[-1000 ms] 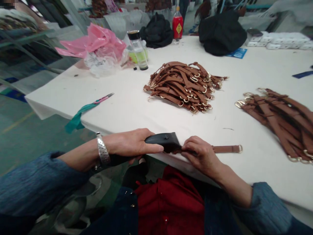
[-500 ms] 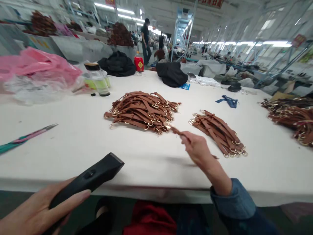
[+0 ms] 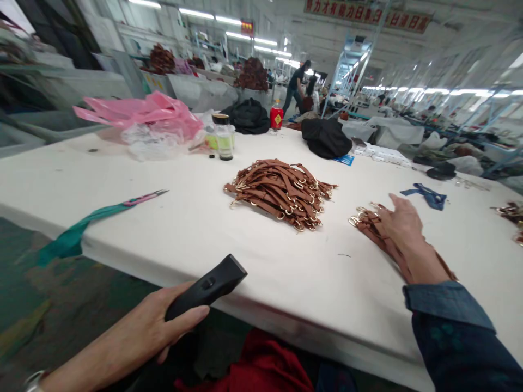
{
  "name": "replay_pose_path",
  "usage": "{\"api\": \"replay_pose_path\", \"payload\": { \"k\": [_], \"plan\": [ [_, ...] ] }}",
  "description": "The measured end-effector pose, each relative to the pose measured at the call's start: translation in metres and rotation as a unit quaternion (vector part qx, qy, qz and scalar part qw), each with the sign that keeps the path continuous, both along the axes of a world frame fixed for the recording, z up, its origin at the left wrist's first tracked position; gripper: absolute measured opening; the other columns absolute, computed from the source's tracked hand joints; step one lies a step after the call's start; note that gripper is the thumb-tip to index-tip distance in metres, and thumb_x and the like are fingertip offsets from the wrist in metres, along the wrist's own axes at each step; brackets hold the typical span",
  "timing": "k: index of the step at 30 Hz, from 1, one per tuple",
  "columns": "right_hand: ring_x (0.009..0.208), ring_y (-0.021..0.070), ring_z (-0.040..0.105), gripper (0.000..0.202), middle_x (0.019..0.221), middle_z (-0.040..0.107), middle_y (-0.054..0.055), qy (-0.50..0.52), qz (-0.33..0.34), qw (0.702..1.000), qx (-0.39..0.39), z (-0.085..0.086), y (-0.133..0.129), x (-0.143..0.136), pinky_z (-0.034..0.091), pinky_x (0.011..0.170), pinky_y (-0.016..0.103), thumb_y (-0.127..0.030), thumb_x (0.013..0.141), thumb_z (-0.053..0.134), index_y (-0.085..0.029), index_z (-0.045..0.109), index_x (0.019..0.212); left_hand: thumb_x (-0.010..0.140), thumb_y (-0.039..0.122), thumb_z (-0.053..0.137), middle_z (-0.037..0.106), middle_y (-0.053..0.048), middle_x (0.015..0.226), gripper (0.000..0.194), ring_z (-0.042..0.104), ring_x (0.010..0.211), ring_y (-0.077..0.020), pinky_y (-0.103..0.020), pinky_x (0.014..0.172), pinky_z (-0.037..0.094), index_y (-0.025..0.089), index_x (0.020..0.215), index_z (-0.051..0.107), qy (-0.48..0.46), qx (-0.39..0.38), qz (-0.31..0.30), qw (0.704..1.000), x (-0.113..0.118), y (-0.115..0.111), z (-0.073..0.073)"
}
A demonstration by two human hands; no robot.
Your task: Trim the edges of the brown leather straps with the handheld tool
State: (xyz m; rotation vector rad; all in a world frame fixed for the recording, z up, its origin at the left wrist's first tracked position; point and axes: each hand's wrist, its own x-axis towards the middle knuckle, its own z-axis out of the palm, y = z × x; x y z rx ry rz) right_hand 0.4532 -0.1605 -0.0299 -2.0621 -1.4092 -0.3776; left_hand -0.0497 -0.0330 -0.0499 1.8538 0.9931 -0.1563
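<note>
My left hand [image 3: 175,321] is wrapped around a black hair clipper [image 3: 208,286], holding it over the table's front edge with its head pointing up and to the right. At the right, my right hand [image 3: 402,220] lies over the smaller pile of brown straps [image 3: 370,223], fingers stretched out and partly hidden behind the hand. Gold-coloured metal clasps stick out at that pile's left end. Between the hands, farther back, sits a larger heap of brown straps [image 3: 278,190] with metal rings and clasps.
Scissors [image 3: 143,199] with teal cloth on the handles lie at the left. Behind are a pink plastic bag [image 3: 151,114], a glass jar [image 3: 224,141], a red bottle [image 3: 276,117] and black cloth bundles [image 3: 327,137]. A blue strip [image 3: 427,195] lies beyond my right hand.
My right hand has moved right, from near the larger heap with a brown strap in it to the smaller pile. The view has turned left. My left hand still holds the clipper.
</note>
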Motion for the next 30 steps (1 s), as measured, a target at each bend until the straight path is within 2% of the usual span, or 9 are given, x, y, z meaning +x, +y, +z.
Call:
{"api": "replay_pose_path", "payload": {
  "k": [2,5,7,10,14,19,24,28,30],
  "plan": [
    [0.098,0.0256,0.054,0.034,0.108,0.060,0.016,-0.005,0.000,1.000,0.010,-0.019,0.030,-0.037,0.042,0.083,0.041,-0.034,0.084,0.049,-0.017,0.058,0.112,0.083,0.060,0.044,0.057,0.003,0.066,0.048,0.051,0.049,-0.0130,-0.022,0.046,0.040,0.017,0.098,0.058,-0.011,0.002,0.000,1.000,0.000,-0.003,0.003],
    [0.095,0.0208,0.056,0.028,0.105,0.063,0.007,-0.004,0.065,0.997,-0.043,-0.036,0.076,-0.099,0.043,0.084,0.036,-0.033,0.085,0.051,-0.021,0.062,0.107,0.084,0.058,0.043,0.058,0.001,0.071,0.046,0.052,0.049,-0.0131,-0.023,0.046,0.040,0.018,0.100,0.058,-0.023,0.010,0.005,1.000,-0.001,-0.008,0.001],
    [0.099,0.0206,0.053,0.029,0.105,0.062,0.007,-0.032,0.081,0.993,-0.080,-0.039,0.102,-0.132,0.041,0.085,0.034,-0.033,0.086,0.050,-0.021,0.061,0.110,0.084,0.058,0.043,0.058,0.001,0.072,0.045,0.053,0.049,-0.0133,-0.023,0.046,0.041,0.018,0.101,0.057,-0.028,0.014,0.009,0.999,-0.003,-0.011,-0.001],
    [0.107,0.0257,0.045,0.035,0.108,0.058,0.010,-0.104,0.054,0.988,-0.105,-0.037,0.130,-0.159,0.035,0.089,0.039,-0.041,0.080,0.059,-0.021,0.062,0.109,0.084,0.058,0.044,0.060,0.000,0.074,0.046,0.054,0.048,-0.0133,-0.022,0.044,0.040,0.019,0.106,0.055,-0.033,0.006,0.016,0.999,-0.005,-0.017,-0.003],
    [0.109,0.0288,0.039,0.035,0.114,0.052,0.012,-0.164,0.028,0.979,-0.121,-0.035,0.148,-0.167,0.028,0.090,0.044,-0.041,0.078,0.061,-0.021,0.062,0.107,0.084,0.057,0.044,0.062,-0.002,0.078,0.046,0.054,0.046,-0.0124,-0.021,0.043,0.041,0.018,0.106,0.055,-0.048,-0.002,0.023,0.999,-0.005,-0.022,-0.005],
    [0.106,0.0290,0.041,0.028,0.110,0.053,0.014,-0.162,-0.004,0.975,-0.153,-0.030,0.155,-0.165,0.027,0.088,0.043,-0.026,0.079,0.055,-0.017,0.064,0.104,0.085,0.056,0.044,0.062,-0.001,0.076,0.048,0.055,0.046,-0.0125,-0.021,0.043,0.041,0.018,0.113,0.052,-0.057,0.005,0.036,0.998,-0.006,-0.024,-0.011],
    [0.105,0.0266,0.045,0.022,0.104,0.059,0.011,-0.150,0.053,0.975,-0.153,-0.017,0.155,-0.158,0.031,0.087,0.041,-0.024,0.081,0.050,-0.019,0.070,0.090,0.084,0.057,0.045,0.061,0.000,0.071,0.049,0.054,0.045,-0.0125,-0.021,0.041,0.039,0.017,0.113,0.052,-0.059,-0.001,0.043,0.997,-0.009,-0.025,-0.015],
    [0.093,0.0234,0.053,0.023,0.086,0.065,0.007,-0.046,0.050,0.988,-0.138,0.004,0.158,-0.153,0.037,0.084,0.038,-0.034,0.083,0.051,-0.021,0.070,0.083,0.085,0.055,0.045,0.061,0.000,0.072,0.045,0.054,0.046,-0.0123,-0.020,0.041,0.039,0.018,0.109,0.054,-0.067,-0.006,0.046,0.997,-0.008,-0.025,-0.012],
    [0.080,0.0198,0.058,0.021,0.076,0.066,0.005,0.113,0.080,0.984,-0.111,0.017,0.165,-0.154,0.042,0.075,0.032,-0.035,0.079,0.056,-0.019,0.069,0.079,0.084,0.055,0.046,0.060,0.000,0.072,0.045,0.055,0.047,-0.0124,-0.020,0.042,0.040,0.019,0.109,0.054,-0.069,-0.009,0.045,0.997,-0.008,-0.025,-0.010]
  ]
}}
